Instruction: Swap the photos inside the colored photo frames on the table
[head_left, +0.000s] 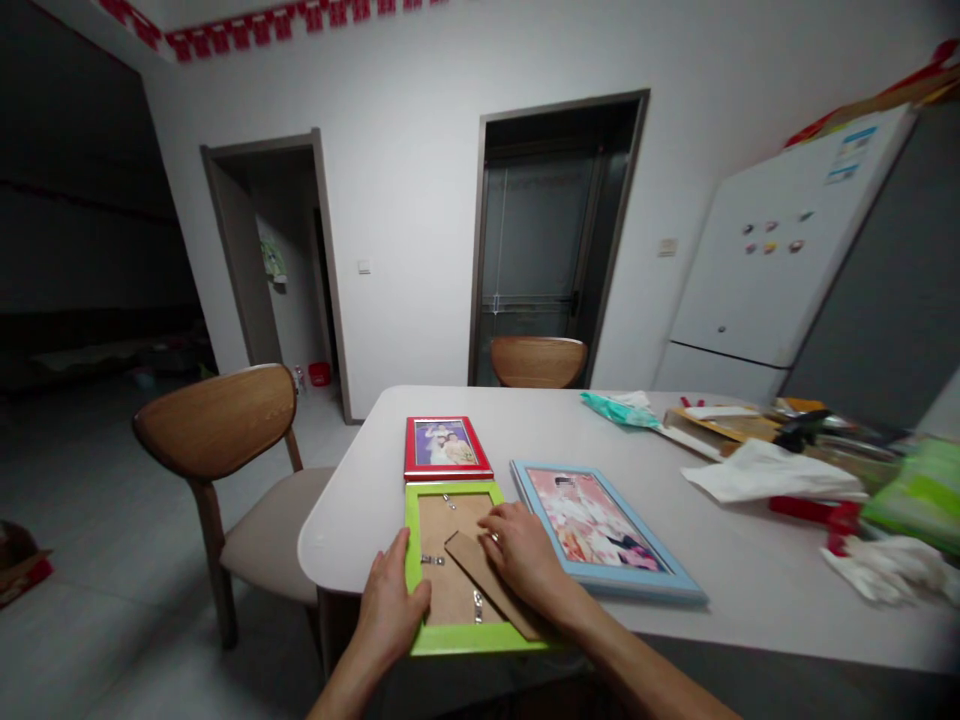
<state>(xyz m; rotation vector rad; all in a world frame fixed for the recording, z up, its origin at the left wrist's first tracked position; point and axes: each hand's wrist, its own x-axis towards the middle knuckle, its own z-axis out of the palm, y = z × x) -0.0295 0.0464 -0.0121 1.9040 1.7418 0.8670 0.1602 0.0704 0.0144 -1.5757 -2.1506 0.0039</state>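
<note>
A green photo frame (415,520) lies face down at the table's near edge, its brown backing board (442,598) facing up. Metal clips (433,560) show on the board, and a brown stand leg (484,580) slants across it. My left hand (391,600) grips the frame's left side, thumb over the border. With fingers bent, my right hand (525,560) holds the frame's right side, covering that border and part of the stand leg. Just beyond is a red photo frame (450,470), picture up. To the right lies a blue photo frame (600,530), also picture up.
On the white table's (360,520) right side are a teal plastic wrapper (622,410), white paper (776,472), cardboard (727,425) and a green packet (919,495). Wooden chairs stand at the left (225,430) and far side (538,362). A fridge (780,260) stands behind.
</note>
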